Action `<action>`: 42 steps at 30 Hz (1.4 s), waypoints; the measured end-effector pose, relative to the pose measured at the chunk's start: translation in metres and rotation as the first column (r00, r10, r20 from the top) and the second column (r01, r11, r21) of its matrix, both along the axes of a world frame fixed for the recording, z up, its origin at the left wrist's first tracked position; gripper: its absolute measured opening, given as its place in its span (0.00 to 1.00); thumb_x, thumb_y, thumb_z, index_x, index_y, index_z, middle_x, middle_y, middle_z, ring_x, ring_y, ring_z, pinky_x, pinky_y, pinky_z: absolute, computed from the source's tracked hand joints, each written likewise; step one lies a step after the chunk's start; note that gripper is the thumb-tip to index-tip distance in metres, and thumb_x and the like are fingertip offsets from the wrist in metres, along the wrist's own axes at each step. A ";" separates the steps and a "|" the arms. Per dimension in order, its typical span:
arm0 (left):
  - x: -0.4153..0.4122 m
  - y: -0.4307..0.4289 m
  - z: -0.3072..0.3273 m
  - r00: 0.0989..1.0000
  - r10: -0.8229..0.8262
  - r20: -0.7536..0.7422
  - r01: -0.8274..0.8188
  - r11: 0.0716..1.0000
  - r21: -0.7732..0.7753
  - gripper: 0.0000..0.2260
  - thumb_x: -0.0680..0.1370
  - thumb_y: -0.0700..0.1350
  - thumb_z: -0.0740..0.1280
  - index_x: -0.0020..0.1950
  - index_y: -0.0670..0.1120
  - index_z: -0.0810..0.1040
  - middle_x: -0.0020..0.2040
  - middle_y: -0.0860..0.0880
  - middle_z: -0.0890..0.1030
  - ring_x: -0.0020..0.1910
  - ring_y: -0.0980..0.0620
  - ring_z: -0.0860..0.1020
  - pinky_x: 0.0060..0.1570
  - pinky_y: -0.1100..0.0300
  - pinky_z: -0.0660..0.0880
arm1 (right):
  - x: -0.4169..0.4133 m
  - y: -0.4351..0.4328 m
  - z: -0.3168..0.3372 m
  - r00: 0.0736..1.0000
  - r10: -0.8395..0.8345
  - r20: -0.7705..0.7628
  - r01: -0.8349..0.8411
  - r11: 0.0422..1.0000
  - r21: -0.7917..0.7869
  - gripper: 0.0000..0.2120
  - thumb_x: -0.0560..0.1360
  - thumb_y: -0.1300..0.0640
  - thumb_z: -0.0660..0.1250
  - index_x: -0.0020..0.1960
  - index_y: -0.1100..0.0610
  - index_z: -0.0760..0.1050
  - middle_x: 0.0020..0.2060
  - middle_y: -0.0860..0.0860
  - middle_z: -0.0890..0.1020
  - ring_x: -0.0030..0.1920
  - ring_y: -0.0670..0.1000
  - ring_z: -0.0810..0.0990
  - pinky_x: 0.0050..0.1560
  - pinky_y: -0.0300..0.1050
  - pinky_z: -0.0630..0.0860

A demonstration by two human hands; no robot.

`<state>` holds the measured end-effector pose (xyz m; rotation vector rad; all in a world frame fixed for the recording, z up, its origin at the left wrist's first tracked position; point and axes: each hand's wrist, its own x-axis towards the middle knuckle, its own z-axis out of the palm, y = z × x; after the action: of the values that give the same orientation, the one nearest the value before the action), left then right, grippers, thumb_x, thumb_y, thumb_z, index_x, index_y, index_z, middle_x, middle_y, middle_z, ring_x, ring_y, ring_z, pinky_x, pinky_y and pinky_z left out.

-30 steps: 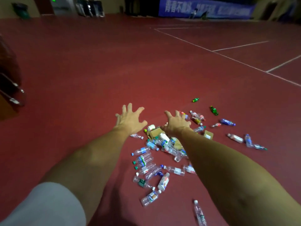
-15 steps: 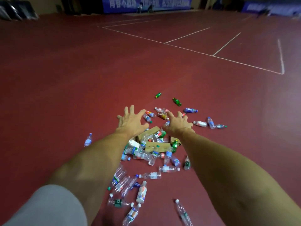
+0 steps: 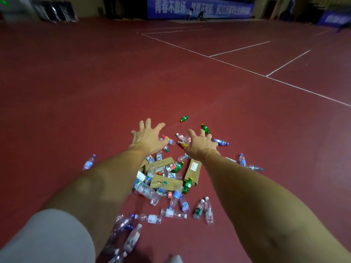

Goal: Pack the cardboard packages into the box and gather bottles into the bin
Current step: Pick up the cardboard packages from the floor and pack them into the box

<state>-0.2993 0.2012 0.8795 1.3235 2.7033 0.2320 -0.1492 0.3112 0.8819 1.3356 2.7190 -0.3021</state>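
Fingers (image 3: 147,123) of the left hand (image 3: 147,137) are spread wide and hold nothing. Fingers (image 3: 192,134) of the right hand (image 3: 202,145) are spread, slightly hooked, and also hold nothing. Both hands are over the far side of the pile, with the arms extended. Contact with the bottles beneath them cannot be confirmed.

Location of task items: three cardboard packages (image 3: 192,170) lie flat on the red floor (image 3: 95,92) between the forearms, mixed in with the plastic bottles (image 3: 144,189). Neither the box nor the bin is in view.

Probable faults and their causes:

1. Mixed sorting. A two-handed rake from this position would likely drag packages and bottles together, so they would need separating afterwards.
2. Scatter. The bottles lie on their sides and should roll easily on the smooth floor. A fast sweep may send them outward. Several are already well apart from the pile: a green bottle (image 3: 184,118) beyond the hands, a clear bottle (image 3: 89,162) left of the left forearm, and others to the right.
3. Spill on lift. Some bottles rest across the packages, so lifting a package without clearing it would tip them off.
4. Slip in grasp. Thin empty bottles may buckle or squirt out if several are gathered at once.
5. Footing. Bottles lie near the bottom of the view, close to the person, and a forward step could land on one.
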 end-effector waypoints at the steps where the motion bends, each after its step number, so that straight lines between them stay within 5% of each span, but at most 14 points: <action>1: 0.004 0.013 0.001 1.000 -0.009 -0.005 0.009 1.000 -0.001 0.30 0.77 0.61 0.63 0.78 0.61 0.58 0.80 0.41 0.51 0.78 0.38 0.50 0.71 0.31 0.56 | 0.002 0.011 0.000 1.000 0.007 0.006 -0.007 1.000 -0.002 0.35 0.78 0.38 0.62 0.80 0.44 0.52 0.76 0.57 0.57 0.73 0.63 0.60 0.65 0.69 0.66; 19: -0.052 0.268 -0.029 0.984 0.174 0.035 -0.175 0.984 0.033 0.30 0.78 0.60 0.61 0.79 0.59 0.57 0.80 0.41 0.54 0.77 0.37 0.54 0.71 0.35 0.57 | -0.078 0.289 -0.018 0.981 0.182 0.075 -0.187 0.979 0.076 0.34 0.78 0.41 0.63 0.80 0.43 0.52 0.76 0.56 0.58 0.72 0.62 0.61 0.65 0.66 0.68; 28: -0.092 0.312 -0.016 0.922 0.387 0.013 -0.387 0.922 0.003 0.30 0.77 0.61 0.61 0.78 0.59 0.58 0.79 0.42 0.55 0.77 0.38 0.55 0.70 0.35 0.59 | -0.163 0.363 -0.002 0.914 0.403 0.042 -0.405 0.912 0.061 0.35 0.78 0.40 0.63 0.80 0.43 0.51 0.76 0.56 0.58 0.72 0.63 0.61 0.65 0.67 0.68; 42: -0.052 0.362 -0.011 0.537 0.842 0.048 -0.843 0.538 -0.016 0.30 0.78 0.63 0.61 0.79 0.59 0.56 0.79 0.42 0.54 0.76 0.39 0.56 0.68 0.36 0.62 | -0.228 0.439 0.007 0.536 0.838 0.104 -0.844 0.533 0.052 0.37 0.78 0.42 0.66 0.80 0.43 0.49 0.77 0.56 0.57 0.74 0.63 0.60 0.66 0.67 0.67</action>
<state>-0.3518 0.5636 0.8682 -0.1455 3.0440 0.3428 -0.3771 0.7498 0.8890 -0.1180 2.9420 -0.0182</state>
